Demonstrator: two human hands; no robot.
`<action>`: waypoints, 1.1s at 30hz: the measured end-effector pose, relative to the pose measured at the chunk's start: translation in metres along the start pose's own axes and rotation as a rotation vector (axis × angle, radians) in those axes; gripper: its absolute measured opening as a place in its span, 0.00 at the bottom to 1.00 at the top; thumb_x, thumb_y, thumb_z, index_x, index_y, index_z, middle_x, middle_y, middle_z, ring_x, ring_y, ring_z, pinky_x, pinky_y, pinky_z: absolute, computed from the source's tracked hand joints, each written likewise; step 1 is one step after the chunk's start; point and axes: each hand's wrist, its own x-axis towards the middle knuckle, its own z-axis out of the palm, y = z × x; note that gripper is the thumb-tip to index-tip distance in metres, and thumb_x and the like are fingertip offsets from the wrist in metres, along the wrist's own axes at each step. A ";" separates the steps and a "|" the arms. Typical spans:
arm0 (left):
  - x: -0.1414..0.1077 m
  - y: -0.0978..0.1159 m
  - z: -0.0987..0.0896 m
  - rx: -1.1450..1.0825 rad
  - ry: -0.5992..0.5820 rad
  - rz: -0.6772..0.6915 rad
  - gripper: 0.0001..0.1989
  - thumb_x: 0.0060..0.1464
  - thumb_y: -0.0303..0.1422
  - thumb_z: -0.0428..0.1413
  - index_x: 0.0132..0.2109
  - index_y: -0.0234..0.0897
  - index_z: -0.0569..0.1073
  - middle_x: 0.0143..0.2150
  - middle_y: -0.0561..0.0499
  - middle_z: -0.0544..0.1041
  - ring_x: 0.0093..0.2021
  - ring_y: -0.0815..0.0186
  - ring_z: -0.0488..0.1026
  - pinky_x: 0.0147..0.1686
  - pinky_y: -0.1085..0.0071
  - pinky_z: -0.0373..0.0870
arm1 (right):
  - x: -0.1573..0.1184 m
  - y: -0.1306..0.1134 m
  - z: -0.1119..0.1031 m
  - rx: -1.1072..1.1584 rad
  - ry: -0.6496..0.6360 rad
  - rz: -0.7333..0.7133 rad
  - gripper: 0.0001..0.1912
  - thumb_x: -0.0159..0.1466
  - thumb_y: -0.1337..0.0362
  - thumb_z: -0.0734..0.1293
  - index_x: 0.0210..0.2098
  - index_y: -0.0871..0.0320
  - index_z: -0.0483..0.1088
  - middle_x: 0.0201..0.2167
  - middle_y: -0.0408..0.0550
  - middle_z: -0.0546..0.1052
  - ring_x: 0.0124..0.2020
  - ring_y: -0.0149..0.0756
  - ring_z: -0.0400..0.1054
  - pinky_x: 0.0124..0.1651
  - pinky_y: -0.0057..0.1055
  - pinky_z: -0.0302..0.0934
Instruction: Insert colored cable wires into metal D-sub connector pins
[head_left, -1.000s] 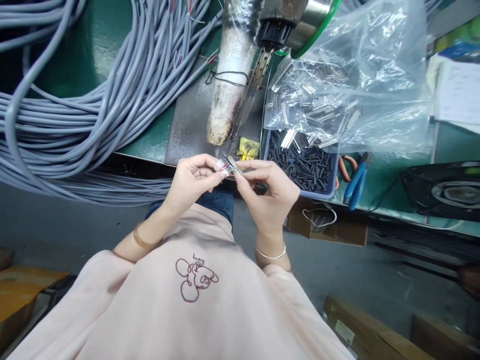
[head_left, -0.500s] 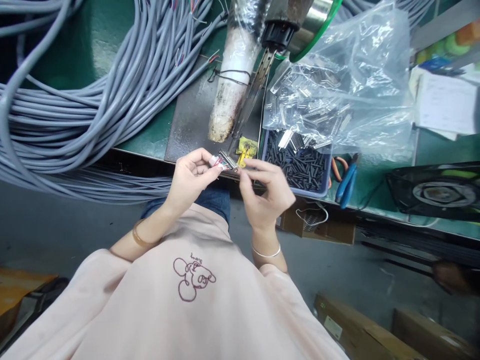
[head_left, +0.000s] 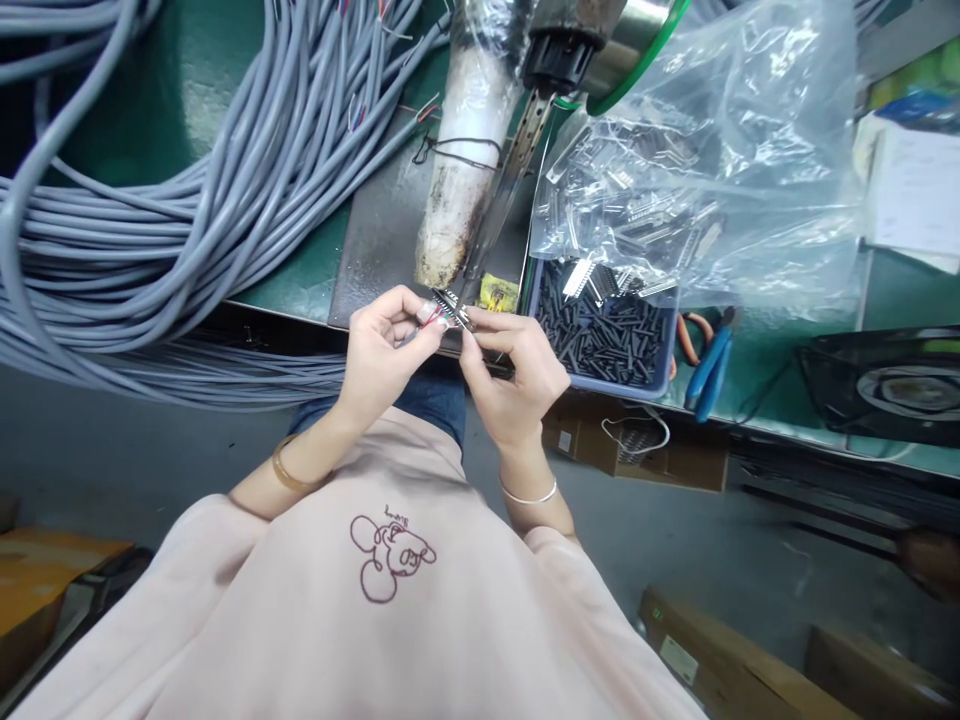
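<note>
My left hand (head_left: pixel 390 345) pinches the thin coloured wires at the end of a grey cable, beside a small metal connector (head_left: pixel 451 308). My right hand (head_left: pixel 514 372) has its thumb and fingertips closed on the right end of that connector. Both hands are at the table's front edge, just below the tip of a white wrapped nozzle (head_left: pixel 442 240) and a slim metal rod (head_left: pixel 517 150). A yellow sponge (head_left: pixel 496 294) lies right behind my right fingertips.
Grey cables (head_left: pixel 225 200) fill the left side. At right are a blue tray (head_left: pixel 667 372) of black sleeves, a clear bag (head_left: pixel 780 150) of metal connectors, pliers (head_left: pixel 711 370) and a black fan (head_left: pixel 892 388). An open carton (head_left: pixel 675 460) is below the table edge.
My right hand has moved left and closed on the connector's end. The connector has shifted slightly up and left, nearer the nozzle tip. The view has turned a little.
</note>
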 end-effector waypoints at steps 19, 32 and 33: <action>-0.002 0.002 -0.003 0.036 0.007 -0.035 0.12 0.41 0.29 0.70 0.26 0.34 0.73 0.27 0.54 0.77 0.24 0.78 0.69 0.24 0.82 0.67 | -0.001 0.000 -0.001 0.023 -0.022 -0.025 0.09 0.64 0.73 0.71 0.35 0.53 0.70 0.41 0.45 0.85 0.40 0.32 0.81 0.41 0.29 0.75; -0.005 0.004 -0.002 0.029 -0.001 -0.024 0.12 0.43 0.29 0.70 0.26 0.34 0.72 0.24 0.56 0.74 0.18 0.80 0.63 0.17 0.81 0.59 | -0.004 -0.005 0.004 0.012 0.024 0.033 0.08 0.65 0.74 0.71 0.35 0.54 0.72 0.37 0.43 0.85 0.38 0.31 0.81 0.41 0.27 0.75; -0.005 0.004 -0.002 0.033 0.003 -0.015 0.11 0.42 0.29 0.69 0.26 0.34 0.72 0.24 0.57 0.74 0.18 0.80 0.63 0.17 0.81 0.59 | -0.004 -0.005 0.004 0.004 0.027 0.017 0.09 0.65 0.74 0.71 0.36 0.54 0.72 0.37 0.43 0.85 0.38 0.31 0.81 0.42 0.27 0.75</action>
